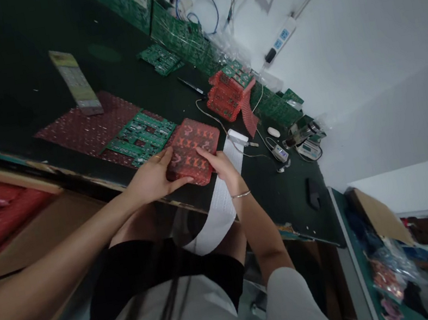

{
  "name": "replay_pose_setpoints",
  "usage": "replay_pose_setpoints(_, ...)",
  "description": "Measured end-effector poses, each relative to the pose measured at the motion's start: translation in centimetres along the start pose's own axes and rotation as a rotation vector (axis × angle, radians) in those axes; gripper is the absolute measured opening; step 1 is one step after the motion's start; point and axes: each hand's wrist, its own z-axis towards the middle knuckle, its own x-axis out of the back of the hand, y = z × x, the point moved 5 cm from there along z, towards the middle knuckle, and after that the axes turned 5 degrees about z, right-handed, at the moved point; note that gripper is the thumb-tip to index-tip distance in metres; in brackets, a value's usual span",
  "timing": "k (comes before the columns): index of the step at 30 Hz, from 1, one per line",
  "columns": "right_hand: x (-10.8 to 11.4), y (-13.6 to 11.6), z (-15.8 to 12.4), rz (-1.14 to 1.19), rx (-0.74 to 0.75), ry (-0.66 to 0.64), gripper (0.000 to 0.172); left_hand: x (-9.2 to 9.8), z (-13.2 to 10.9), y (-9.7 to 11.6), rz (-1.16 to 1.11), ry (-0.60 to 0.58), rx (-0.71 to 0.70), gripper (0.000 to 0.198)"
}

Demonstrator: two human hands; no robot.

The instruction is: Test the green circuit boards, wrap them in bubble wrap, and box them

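A red bubble-wrapped packet [192, 150], with boards faintly visible through the wrap, lies between both hands at the table's front edge. My left hand [159, 175] holds its left side, thumb along the near edge. My right hand [219, 163] grips the right side, thumb on top. Green circuit boards [141, 135] rest just left of the packet on a flat red bubble sheet [86, 130]. A long white paper strip [221, 203] runs under the right wrist and hangs off the table edge.
Red-wrapped boards [225, 94] stand behind, near stacked green boards [184, 38]. A labelled strip [77, 85] lies at the left. Cables, a white roll [238, 136] and a small device [279, 153] are on the right. A power strip [279, 41] is on the wall.
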Motion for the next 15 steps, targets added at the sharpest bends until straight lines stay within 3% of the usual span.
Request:
replay_pose_setpoints(4, 2.4, -1.1, -0.3, -0.052, 0.023, 0.05, 0.033, -0.1, 1.0, 0.0, -0.075, -0.085, -0.158, 0.084)
replay_pose_setpoints(7, 5.3, -2.3, -0.6, -0.227, 0.156, 0.121, 0.067, 0.2, 1.7, -1.1, 0.075, -0.064, -0.237, 0.076)
replay_pose_setpoints(9, 6.6, -3.4, -0.9, -0.321, 0.311, 0.123, 0.09, 0.2, 1.9, -2.3, 0.217, -0.031, -0.156, 0.078)
replay_pose_setpoints(10, 6.9, -4.0, -0.9, -0.373, 0.363, 0.106, 0.093, 0.1, 1.9, -2.7, 0.271, -0.029, -0.107, 0.081)
replay_pose_setpoints(15, 6.1, -6.2, -0.8, -0.716, 0.341, 0.037, 0.072, -0.5, 1.3, -2.4, 0.382, -0.074, -0.036, 0.083)
